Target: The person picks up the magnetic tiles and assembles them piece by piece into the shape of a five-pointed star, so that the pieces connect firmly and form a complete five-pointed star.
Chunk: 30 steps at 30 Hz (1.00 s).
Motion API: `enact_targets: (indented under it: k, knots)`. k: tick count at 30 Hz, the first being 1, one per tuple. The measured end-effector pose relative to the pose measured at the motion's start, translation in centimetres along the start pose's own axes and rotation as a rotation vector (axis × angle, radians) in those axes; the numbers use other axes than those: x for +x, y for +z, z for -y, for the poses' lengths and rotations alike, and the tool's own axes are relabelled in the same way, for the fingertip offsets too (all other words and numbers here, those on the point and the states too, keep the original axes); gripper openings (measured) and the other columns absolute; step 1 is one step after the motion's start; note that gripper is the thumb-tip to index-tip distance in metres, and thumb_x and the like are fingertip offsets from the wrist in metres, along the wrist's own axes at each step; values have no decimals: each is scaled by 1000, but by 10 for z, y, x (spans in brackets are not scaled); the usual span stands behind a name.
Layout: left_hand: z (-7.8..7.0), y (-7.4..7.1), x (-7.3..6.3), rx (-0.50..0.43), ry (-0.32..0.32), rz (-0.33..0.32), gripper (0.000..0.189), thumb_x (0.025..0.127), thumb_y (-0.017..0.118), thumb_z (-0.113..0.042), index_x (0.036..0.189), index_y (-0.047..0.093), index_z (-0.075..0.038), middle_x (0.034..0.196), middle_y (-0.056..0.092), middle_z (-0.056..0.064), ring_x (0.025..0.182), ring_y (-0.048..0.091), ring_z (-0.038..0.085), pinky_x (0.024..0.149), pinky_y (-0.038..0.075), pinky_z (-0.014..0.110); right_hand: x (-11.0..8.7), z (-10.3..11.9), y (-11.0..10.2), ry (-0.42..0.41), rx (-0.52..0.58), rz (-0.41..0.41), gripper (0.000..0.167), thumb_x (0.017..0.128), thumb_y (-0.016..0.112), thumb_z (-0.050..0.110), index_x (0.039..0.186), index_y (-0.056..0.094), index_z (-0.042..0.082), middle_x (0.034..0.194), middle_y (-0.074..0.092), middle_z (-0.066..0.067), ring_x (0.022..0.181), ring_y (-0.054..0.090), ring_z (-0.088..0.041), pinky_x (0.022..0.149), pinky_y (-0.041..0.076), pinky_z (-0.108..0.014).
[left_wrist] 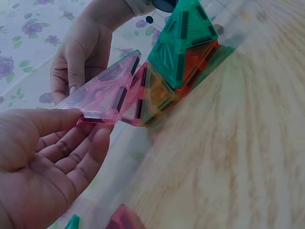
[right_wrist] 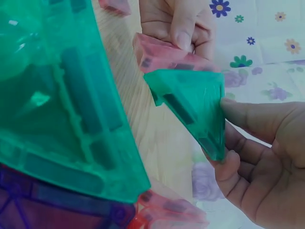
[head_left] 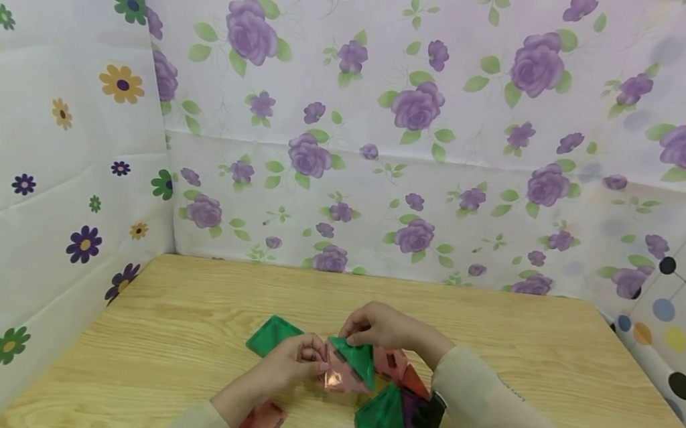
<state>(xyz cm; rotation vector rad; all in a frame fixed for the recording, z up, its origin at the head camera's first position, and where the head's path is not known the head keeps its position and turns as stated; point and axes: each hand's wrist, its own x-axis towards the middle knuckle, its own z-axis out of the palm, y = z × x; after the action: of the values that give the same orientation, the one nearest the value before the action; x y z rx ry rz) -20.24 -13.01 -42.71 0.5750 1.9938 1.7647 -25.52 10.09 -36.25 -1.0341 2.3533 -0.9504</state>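
Observation:
My left hand [head_left: 297, 359] pinches the edge of a clear pink magnetic tile [head_left: 339, 377] between thumb and fingers. In the left wrist view this pink tile [left_wrist: 102, 93] is tilted above the tabletop. My right hand [head_left: 384, 326] pinches a green triangular magnetic tile [head_left: 360, 358] by one side. The right wrist view shows that green triangle [right_wrist: 198, 100] against or just in front of the pink tile [right_wrist: 174, 57]; whether they touch I cannot tell. Below the right forearm stands a cluster of joined tiles: pink [head_left: 390, 363], orange-red [head_left: 415, 382], purple [head_left: 409, 411] and a large green piece [head_left: 383, 424].
A loose green tile [head_left: 271, 336] lies on the wooden table [head_left: 200, 337] beyond the left hand. Another pink tile [head_left: 262, 426] lies by the left wrist, partly covered. Flower-printed cloth [head_left: 361, 141] hangs behind the table, and more patterned cloth hangs at both sides.

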Motion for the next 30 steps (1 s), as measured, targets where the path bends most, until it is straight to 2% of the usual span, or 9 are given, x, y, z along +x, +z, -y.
enact_targets:
  k: [6,12,18,25,30]
  knots:
    - [6,4,-1,-88,-16,51,22,92,63,-9,107,56,5,93,67,7,80,68,18,79,57,34,0,-3,6,-5,50,65,16,94,58,5,103,71,6,96,72,-7,83,63,-5,75,51,-18]
    - [11,9,-2,-141,-34,66,21,92,62,-6,107,55,7,96,66,9,84,69,19,82,58,35,4,-3,9,-8,0,92,15,94,59,5,102,72,8,95,72,-4,82,63,-2,75,51,-17]
    - [13,13,-3,-176,-42,55,15,92,61,-4,100,54,6,97,63,7,88,68,18,83,58,36,10,-1,10,21,-45,112,16,94,59,5,99,73,10,95,72,-2,82,62,-1,75,51,-16]
    - [20,20,-3,-264,-29,32,11,91,61,1,88,51,-3,100,67,8,88,70,17,84,57,33,16,0,12,49,-70,137,16,94,59,6,96,72,14,94,71,3,82,62,-1,75,51,-17]
    - [17,28,-5,-281,-59,4,9,90,62,-1,93,54,2,102,68,12,89,70,17,84,57,33,17,0,13,52,-95,160,15,94,60,7,94,72,15,92,71,4,81,61,1,76,50,-17]
